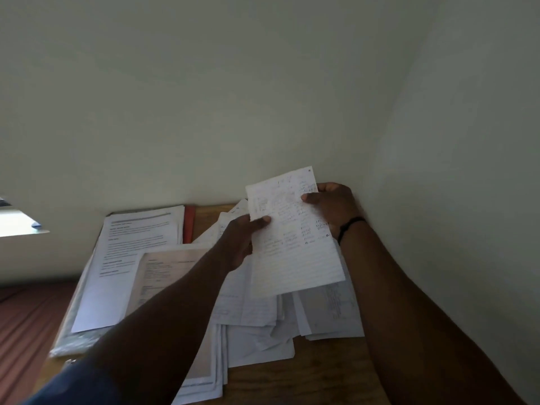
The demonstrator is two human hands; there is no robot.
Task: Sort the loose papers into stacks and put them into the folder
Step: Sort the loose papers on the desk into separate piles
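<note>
1. A lined handwritten sheet (pixel 295 232) is held up in the centre right of the frame, clear of the other papers. Its left edge is pinched by the left hand (pixel 238 241), thumb on the front; its upper right edge is pinched by the right hand (pixel 333 204), which wears a dark wristband (pixel 349 228).
2. The loose papers (pixel 263 320) lie below it in an untidy, overlapping heap at the lower centre, some creased or bent.
3. A stack of printed sheets (pixel 128 252) lies at the centre left, resting on what appears to be a clear plastic folder (pixel 68 343); a red cover edge (pixel 189 223) shows behind it.
4. Risk: the thin sheet could be creased or torn if the two hands are pulled apart, since it is held only by the edges.
5. Risk: the heap reaches close to the near edge of the bench (pixel 321 372), so sheets could be knocked to the floor when the forearms are lowered across it.
6. Risk: the handwriting is faint in the dim light, so the sheet could be misread and placed in the wrong stack.
7. The bench is wooden and stands in a corner of pale walls (pixel 263 83); a reddish-brown floor (pixel 26 325) shows at the lower left, and a bright opening at the far left.
</note>
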